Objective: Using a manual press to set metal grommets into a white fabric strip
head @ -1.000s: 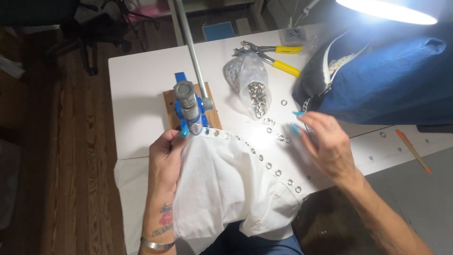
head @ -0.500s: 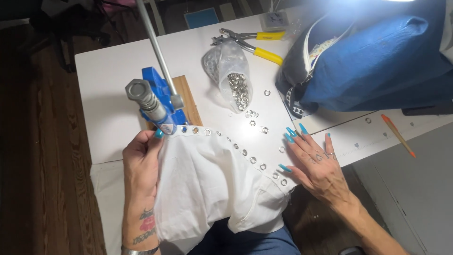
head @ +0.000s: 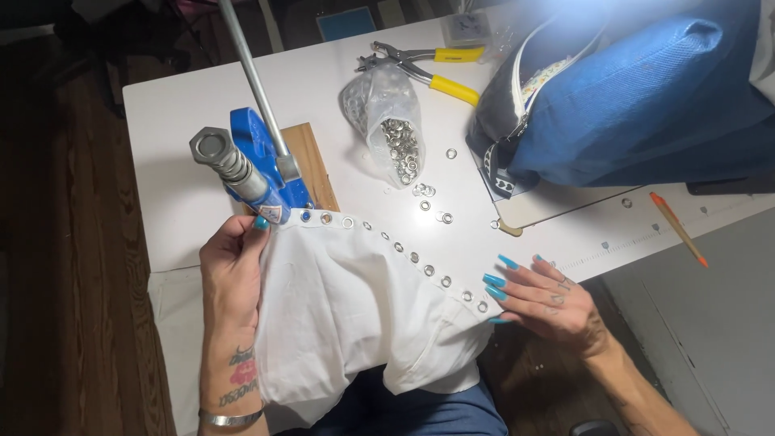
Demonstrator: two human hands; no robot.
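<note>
White fabric held taut along its eyelet edge at the blue hand press.

The white fabric (head: 355,315) is spread on the worktop (head: 178,169), its eyelet row running diagonally from the blue press (head: 262,165) down toward the right. The end under the press is pinched by the left hand (head: 234,266), which is the nearer one, fingers closed on the cloth. The far end is pressed flat by the right hand (head: 549,299), fingers extended and spread, nothing gripped. A bag of eyelets (head: 391,133) is seen beyond.
</note>
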